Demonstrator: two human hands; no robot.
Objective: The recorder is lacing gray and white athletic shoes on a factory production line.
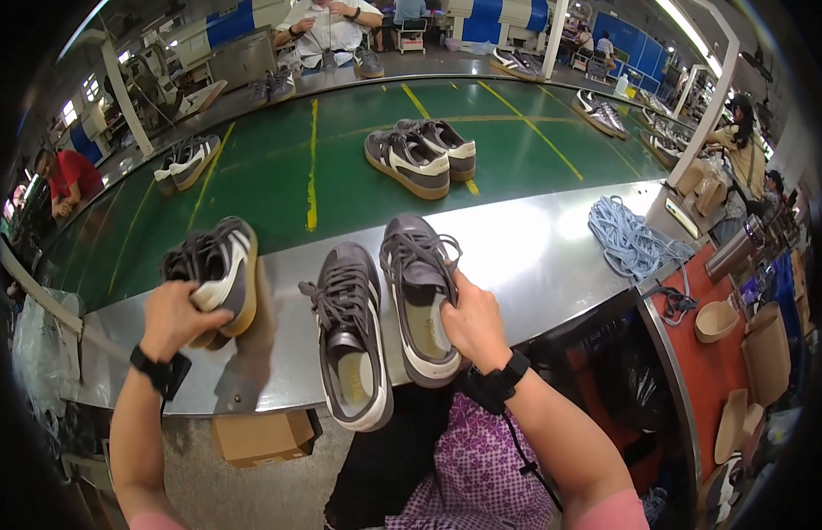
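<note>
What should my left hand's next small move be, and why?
Probably lower the tilted sneaker in the left hand onto the green conveyor belt: it seems raised above the metal ledge, a sneaker pair already stands on that belt, and the right hand is occupied gripping another sneaker.

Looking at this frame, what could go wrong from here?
The loose laces of the right shoe might snag the right hand gripping its collar. The middle shoe's heel appears to overhang the steel ledge, so a knock could tip it. The left shoe, held tilted in the left hand, might slip.
</note>
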